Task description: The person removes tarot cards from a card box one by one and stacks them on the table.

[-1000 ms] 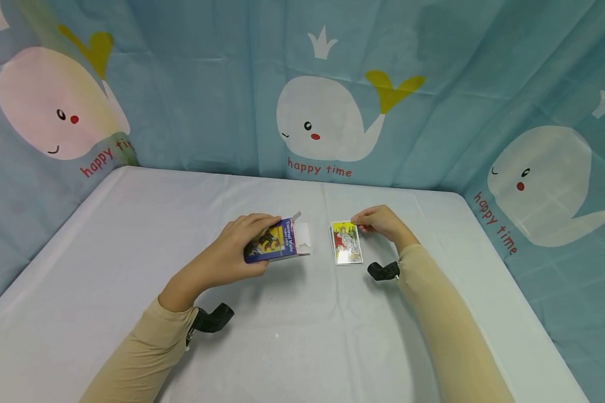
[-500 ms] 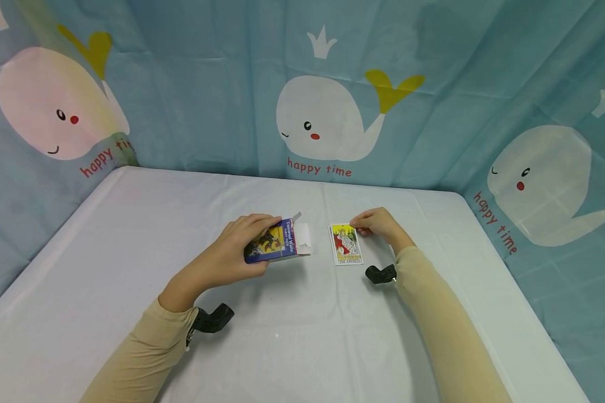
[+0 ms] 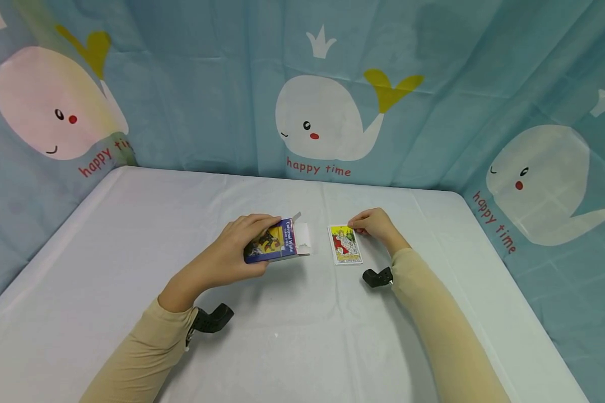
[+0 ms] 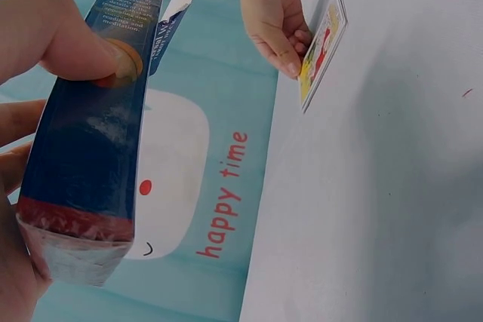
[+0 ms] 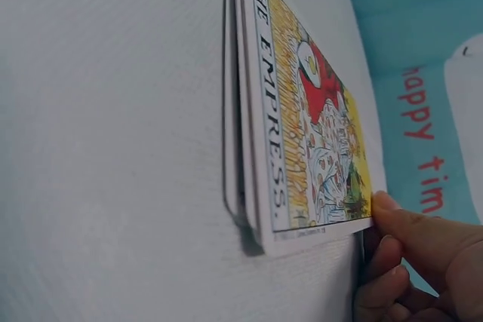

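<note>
My left hand (image 3: 239, 246) grips a blue tarot card box (image 3: 272, 242) above the table, its thumb on the narrow side in the left wrist view. The box's end flaps stand open toward the right. Right of it, a few tarot cards (image 3: 345, 245) lie face up in a small stack, the top one printed "THE EMPRESS" (image 5: 317, 111). At the far right corner of the stack my right hand (image 3: 378, 226) pinches the card edge, thumb on top and fingers curled below. How many cards it pinches I cannot tell.
A white cloth covers the table (image 3: 282, 347). Behind it and at both sides hangs a blue curtain (image 3: 206, 101) with whale prints. A black wrist camera sits on each sleeve, the left one (image 3: 214, 318) low over the cloth.
My right hand has shifted slightly left and toward me. The top card's far edge has moved a little nearer with it. My left hand and the box have stayed still.
</note>
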The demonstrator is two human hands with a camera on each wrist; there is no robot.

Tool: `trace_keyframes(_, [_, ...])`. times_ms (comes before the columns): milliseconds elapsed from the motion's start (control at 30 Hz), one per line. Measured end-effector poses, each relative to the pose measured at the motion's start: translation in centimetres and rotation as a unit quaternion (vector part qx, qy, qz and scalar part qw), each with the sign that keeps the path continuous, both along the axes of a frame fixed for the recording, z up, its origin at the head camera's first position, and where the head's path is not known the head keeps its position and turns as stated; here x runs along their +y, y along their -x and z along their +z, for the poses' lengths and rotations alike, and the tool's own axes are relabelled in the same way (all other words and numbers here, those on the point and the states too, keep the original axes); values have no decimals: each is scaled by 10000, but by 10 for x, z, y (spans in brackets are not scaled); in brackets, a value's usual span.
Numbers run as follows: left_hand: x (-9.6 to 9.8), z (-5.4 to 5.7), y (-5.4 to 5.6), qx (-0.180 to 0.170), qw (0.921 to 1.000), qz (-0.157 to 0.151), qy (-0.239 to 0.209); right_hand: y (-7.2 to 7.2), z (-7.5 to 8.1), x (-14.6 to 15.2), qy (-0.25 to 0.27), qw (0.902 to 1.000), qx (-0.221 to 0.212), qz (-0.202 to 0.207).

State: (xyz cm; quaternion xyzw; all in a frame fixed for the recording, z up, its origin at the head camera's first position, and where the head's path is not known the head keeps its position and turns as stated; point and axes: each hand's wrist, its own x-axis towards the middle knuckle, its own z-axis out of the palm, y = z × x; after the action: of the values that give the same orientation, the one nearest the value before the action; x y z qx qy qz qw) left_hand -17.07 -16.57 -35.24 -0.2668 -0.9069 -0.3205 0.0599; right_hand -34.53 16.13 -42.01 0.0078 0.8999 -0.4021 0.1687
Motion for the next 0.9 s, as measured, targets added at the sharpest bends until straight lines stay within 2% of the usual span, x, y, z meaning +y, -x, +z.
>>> trace_keyframes(333, [1, -1, 0, 17, 10000, -25, -30, -6, -1, -2, 8, 9997, 247, -54])
trace_keyframes(700, [0, -1, 0, 31, 10000, -20, 5, -7, -3, -4, 66, 9994, 313, -135])
trace_keyframes(900, [0, -2, 0, -3, 10000, -32, -9, -8, -6, 3, 634, 9962, 137, -574])
